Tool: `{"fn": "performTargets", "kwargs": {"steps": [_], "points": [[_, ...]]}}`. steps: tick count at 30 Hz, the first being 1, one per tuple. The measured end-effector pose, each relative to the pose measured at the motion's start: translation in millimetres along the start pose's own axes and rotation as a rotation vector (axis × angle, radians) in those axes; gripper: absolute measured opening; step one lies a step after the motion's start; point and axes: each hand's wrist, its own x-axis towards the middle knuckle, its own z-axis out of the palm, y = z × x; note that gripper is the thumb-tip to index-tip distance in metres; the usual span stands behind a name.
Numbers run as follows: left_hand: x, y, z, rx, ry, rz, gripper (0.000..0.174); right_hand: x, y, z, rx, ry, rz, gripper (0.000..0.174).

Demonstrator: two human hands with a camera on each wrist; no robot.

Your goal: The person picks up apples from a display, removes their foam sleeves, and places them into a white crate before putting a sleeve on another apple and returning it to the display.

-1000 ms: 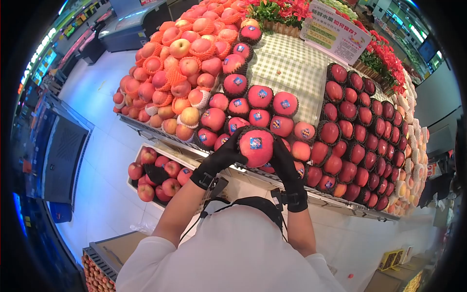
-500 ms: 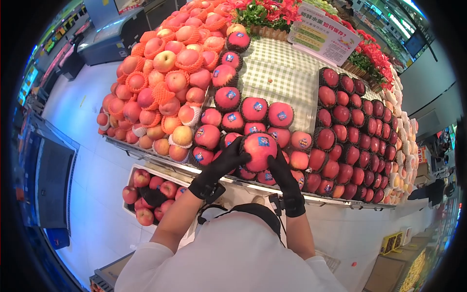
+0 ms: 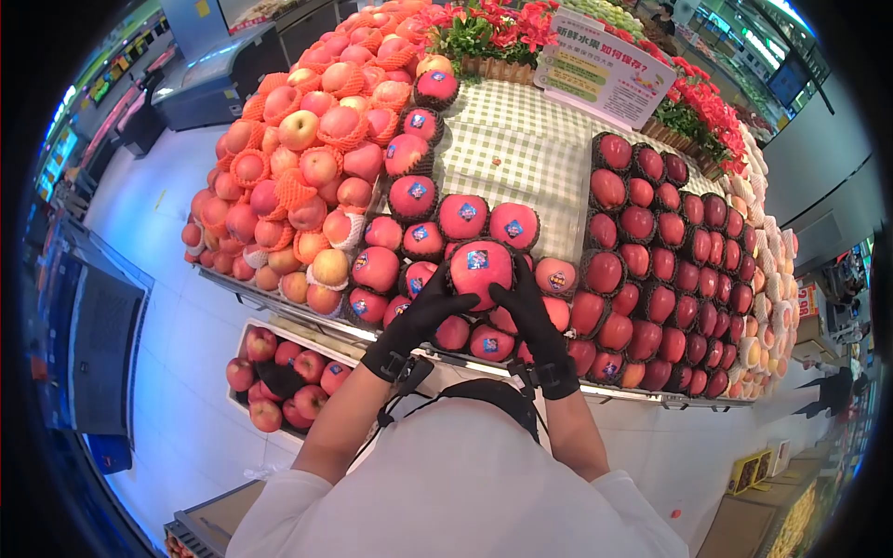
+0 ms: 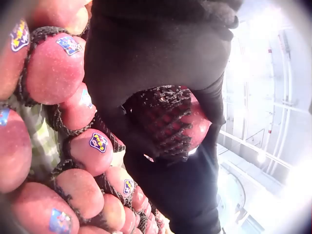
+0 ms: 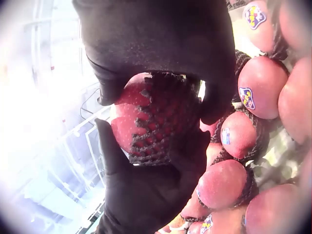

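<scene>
Both black-gloved hands hold one large red apple [image 3: 481, 272] with a blue sticker facing up, above the front rows of the display. The left hand [image 3: 426, 312] grips its left side and the right hand [image 3: 526, 307] its right side, with both thumbs on the near face. Black foam net wraps the apple's lower part, as the left wrist view shows on the apple [image 4: 197, 124] and the right wrist view on the same apple [image 5: 127, 126]. Stickered red apples [image 3: 463, 217] lie under and behind it.
Orange-netted apples [image 3: 299, 130] are heaped at left, dark red apples [image 3: 636, 223] stand in rows at right. Between them lies a checkered cloth [image 3: 521, 139], with a sign [image 3: 605, 70] and red flowers behind. A white crate [image 3: 244, 337] of apples sits low at left.
The held apple has tilted slightly, its sticker now nearer the middle of the top, and both thumbs rest closer together on its near side. The display has shifted left in the head view.
</scene>
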Motion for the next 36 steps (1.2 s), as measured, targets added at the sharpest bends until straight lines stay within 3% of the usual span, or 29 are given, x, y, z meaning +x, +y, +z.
{"fn": "performTargets", "kwargs": {"steps": [4,7,10,13,16,19,25,29,36], "points": [[2,13,1,0.193,-0.063,-0.016,0.087,9,25,-21,0.168,-0.143,0.010,0.070],[-3,43,13,0.240,-0.045,-0.106,0.091,0,-3,-14,0.194,-0.151,0.040,0.070],[4,30,10,0.357,-0.010,0.104,0.093,5,16,-16,0.478,-0.144,0.039,0.065],[12,15,7,0.160,0.003,0.193,0.092,15,17,-10,0.440,0.006,0.005,0.060],[10,8,14,0.315,0.077,0.254,0.086,14,13,-3,0.486,0.069,-0.059,0.057],[13,5,7,0.212,0.137,0.285,0.078,16,20,-8,0.414,0.077,-0.080,0.057],[15,14,-3,0.053,0.128,0.206,0.053,4,6,-8,0.175,0.008,0.018,0.055],[8,24,3,-0.114,0.110,-0.057,0.048,5,24,-10,0.306,0.027,0.059,0.057],[10,26,5,0.005,0.085,0.036,0.046,-4,9,-9,0.277,0.001,0.004,0.059]]}}
